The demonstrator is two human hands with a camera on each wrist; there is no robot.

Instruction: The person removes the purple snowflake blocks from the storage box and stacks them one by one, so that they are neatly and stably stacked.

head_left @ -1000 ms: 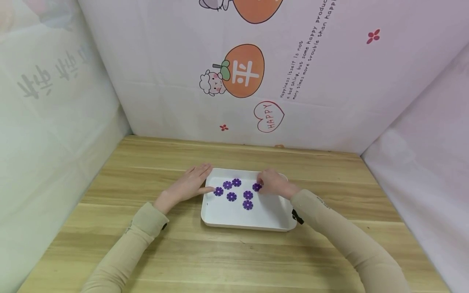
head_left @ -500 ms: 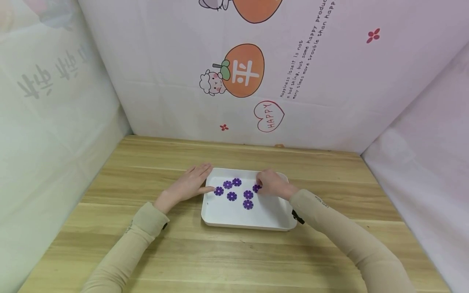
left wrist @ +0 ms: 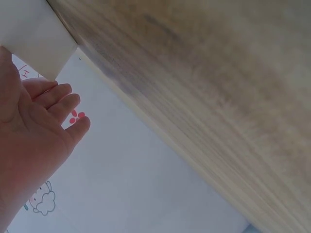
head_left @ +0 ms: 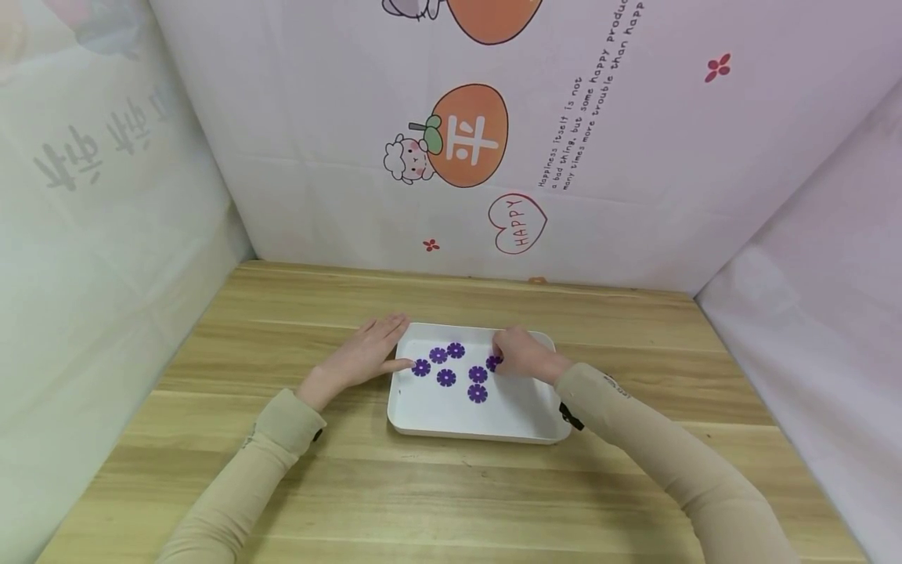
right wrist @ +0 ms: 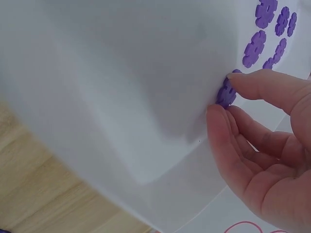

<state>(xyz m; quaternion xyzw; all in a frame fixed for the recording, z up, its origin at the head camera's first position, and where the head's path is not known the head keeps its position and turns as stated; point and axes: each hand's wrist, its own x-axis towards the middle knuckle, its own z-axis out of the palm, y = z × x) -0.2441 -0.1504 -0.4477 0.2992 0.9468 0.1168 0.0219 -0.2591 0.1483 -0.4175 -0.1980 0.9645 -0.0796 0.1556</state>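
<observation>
A table (head_left: 338, 501) is bearing a white tray (head_left: 517, 409); the left hand (head_left: 358, 357), fingers extended, is resting at its rim. Inside, the right hand (head_left: 524, 354) is pinching one purple disc (right wrist: 227, 93), seemingly the only one taken up; six other discs (head_left: 446, 377) are lying loose. Fingers are partly hiding the pinched disc.

Head view: right-hand grip (head_left: 521, 352) covers part of one purple flower-shaped disc (head_left: 491, 363), orange cartoon fruit (head_left: 493, 19) gets chopped up top, dark speck (head_left: 399, 392) in the tray (head_left: 521, 415)'s too tiny to ID.
</observation>
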